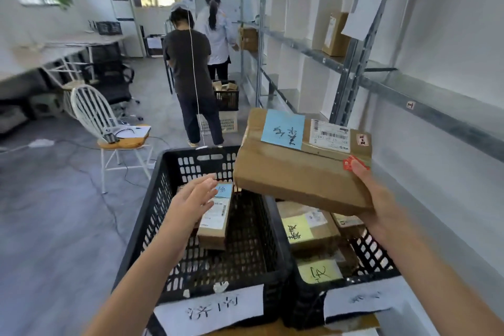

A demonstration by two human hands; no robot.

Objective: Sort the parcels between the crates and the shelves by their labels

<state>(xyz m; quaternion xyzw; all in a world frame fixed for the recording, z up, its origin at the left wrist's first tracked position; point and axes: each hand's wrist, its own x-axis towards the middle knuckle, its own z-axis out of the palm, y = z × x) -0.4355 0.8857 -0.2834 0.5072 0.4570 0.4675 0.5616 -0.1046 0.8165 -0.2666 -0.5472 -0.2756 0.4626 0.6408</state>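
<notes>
The right hand (pixel 381 204) grips a brown cardboard parcel (pixel 294 174) by its near right corner and holds it tilted in the air above the two black crates. The thumb presses on its top edge beside a red sticker; the other fingers are hidden under the box. A blue handwritten label (pixel 283 129) lies on the parcel's top. The left hand (pixel 193 199) reaches over the left crate (pixel 155 207), its fingers (pixel 210 180) straight and slightly spread, holding nothing, just above a small parcel (pixel 215 229) lying inside. The right crate (pixel 376 254) holds yellow-labelled parcels (pixel 308 226). Metal shelves (pixel 436 95) stand to the right
</notes>
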